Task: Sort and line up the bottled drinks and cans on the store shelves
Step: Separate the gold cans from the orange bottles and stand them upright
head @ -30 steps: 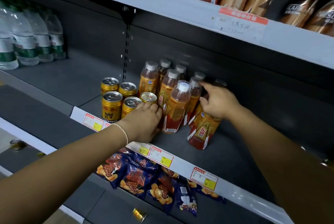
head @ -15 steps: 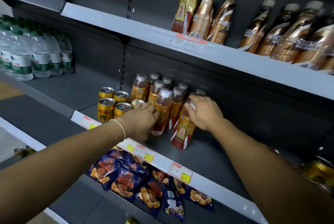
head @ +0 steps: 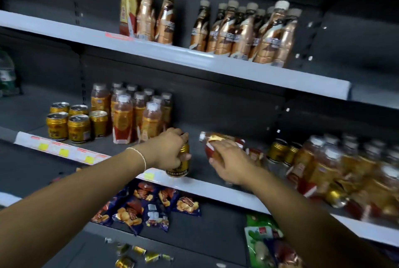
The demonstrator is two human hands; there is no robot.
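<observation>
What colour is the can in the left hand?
The can in the left hand is gold with a dark base band; head view.

1. One view only, worn on the head, looking forward and slightly down from the person's own standpoint.
2. Turned toward the store shelving, with the middle shelf [head: 216, 190] across the centre, the upper shelf [head: 259, 73] above and the lower shelf [head: 216, 235] along the bottom edge.
3. Near the shelving, within arm's reach: left hand [head: 167, 149] and right hand [head: 231, 166] close to the frame centre.
4. Wide-angle, slightly tilted, blurred at the right side.
</observation>
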